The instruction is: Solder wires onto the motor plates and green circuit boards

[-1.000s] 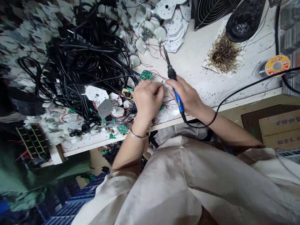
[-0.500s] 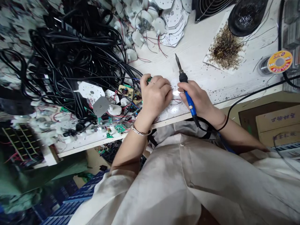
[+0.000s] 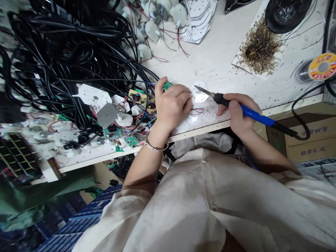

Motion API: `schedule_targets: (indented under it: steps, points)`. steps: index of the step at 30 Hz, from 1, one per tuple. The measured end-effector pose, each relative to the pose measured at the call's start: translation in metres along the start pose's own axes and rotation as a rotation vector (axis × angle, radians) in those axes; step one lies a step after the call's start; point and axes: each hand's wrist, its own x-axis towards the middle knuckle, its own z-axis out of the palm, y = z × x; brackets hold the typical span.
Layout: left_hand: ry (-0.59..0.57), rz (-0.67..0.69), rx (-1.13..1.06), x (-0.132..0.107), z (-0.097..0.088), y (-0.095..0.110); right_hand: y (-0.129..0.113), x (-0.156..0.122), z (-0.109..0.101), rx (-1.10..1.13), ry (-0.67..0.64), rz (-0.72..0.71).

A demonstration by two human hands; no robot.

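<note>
In my closed right hand [image 3: 240, 112] is a blue-handled soldering iron [image 3: 252, 113], its tip pointing left over a white hexagonal board [image 3: 201, 94]. My left hand [image 3: 173, 103] rests on the bench with curled fingers around a small green circuit board [image 3: 167, 85], most of which my fingers hide. A dark cable runs from the left to that board. Thin red wires [image 3: 196, 110] lie between my hands. Just left of my left hand is a tan circuit board [image 3: 138, 98] with components on it.
Black cables [image 3: 86, 52] are heaped at left, beside white motor parts [image 3: 152, 29]. A stack of white boards [image 3: 198, 21] lies at the back. Rightward are a debris-covered sheet [image 3: 259, 49], a black dish [image 3: 287, 14] and a solder spool [image 3: 321, 66]. The bench's front edge [image 3: 210, 126] runs before me.
The soldering iron has swung from pointing away from me to pointing left, its tip now over the white board. My right hand has turned and shifted right. My left hand stays nearly in place.
</note>
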Motion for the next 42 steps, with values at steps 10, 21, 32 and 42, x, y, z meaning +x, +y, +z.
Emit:
schedule_targets:
  steps: [10, 21, 32, 42]
  points:
    - [0.117, 0.063, -0.123, -0.003, 0.012, -0.011, -0.007, 0.006, 0.001, 0.186, 0.01, 0.141]
    - [0.142, 0.044, -0.162, -0.002, 0.013, -0.011, -0.002, 0.006, 0.003, 0.196, 0.024, 0.151]
    - [0.124, 0.058, -0.146, -0.002, 0.011, -0.01, 0.001, 0.008, 0.006, 0.267, 0.028, 0.146]
    - [0.107, 0.066, -0.058, -0.002, 0.017, -0.011, -0.007, 0.012, 0.008, -0.029, -0.119, -0.145]
